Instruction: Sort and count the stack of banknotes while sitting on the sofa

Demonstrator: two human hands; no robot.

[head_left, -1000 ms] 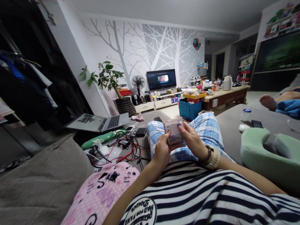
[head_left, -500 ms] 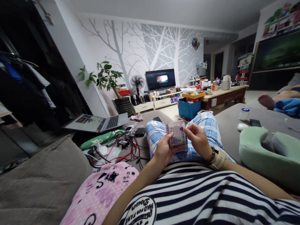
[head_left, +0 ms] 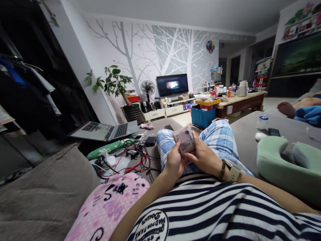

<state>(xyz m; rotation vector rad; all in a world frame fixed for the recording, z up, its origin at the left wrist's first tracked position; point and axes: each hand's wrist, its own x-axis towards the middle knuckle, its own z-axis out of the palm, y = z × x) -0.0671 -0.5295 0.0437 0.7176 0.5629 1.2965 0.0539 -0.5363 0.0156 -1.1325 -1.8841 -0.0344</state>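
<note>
A stack of banknotes, the top one marked with a 5, is held tilted over my lap. My left hand grips its left and lower side, thumb on the face of the top note. Along the right edge lies my right hand, its fingers pressed against the notes and its thumb near the lower corner. Both hands are closed around the stack; the fingers beneath it are hidden. Under the hands are blue plaid trousers.
On my left lie tangled cables, a black power bank-like box, an open laptop and a pink cushion. To my right are a green neck pillow, a remote and a jar. Another person's foot rests farther right.
My right hand has moved from pinching the stack's upper right edge to wrapping along its right side and lower corner. The stack has turned and shifted slightly left.
</note>
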